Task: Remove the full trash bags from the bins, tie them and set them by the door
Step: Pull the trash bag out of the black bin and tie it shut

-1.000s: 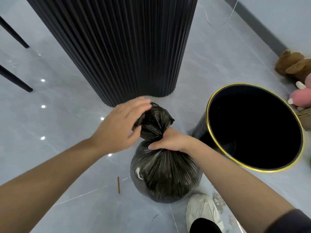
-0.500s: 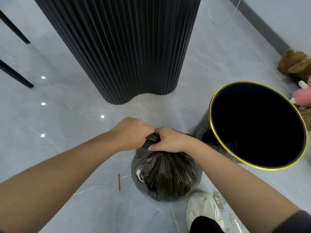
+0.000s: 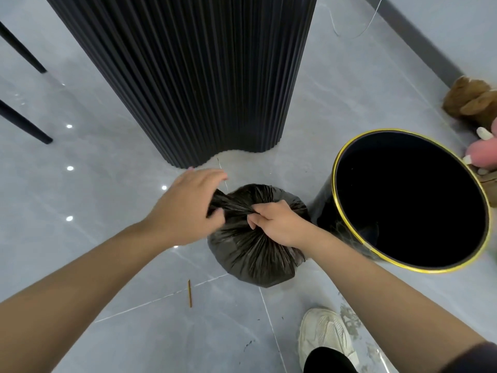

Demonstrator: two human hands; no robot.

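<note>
The full black plastic trash bag (image 3: 252,254) is already out of the round black bin with gold rim (image 3: 333,181) and stands on the grey tiled floor (image 3: 107,265), directly under my fingers (image 3: 258,211). My right hand (image 3: 279,224) grips the gathered neck; my left hand (image 3: 185,208) holds the twisted end, stretched to the left. I think the knot is not finished, and carrying to the door remains; no door is visible. The bin stands just right of my right fingers, a black ribbed column (image 3: 188,76) beyond my left fingers.
</note>
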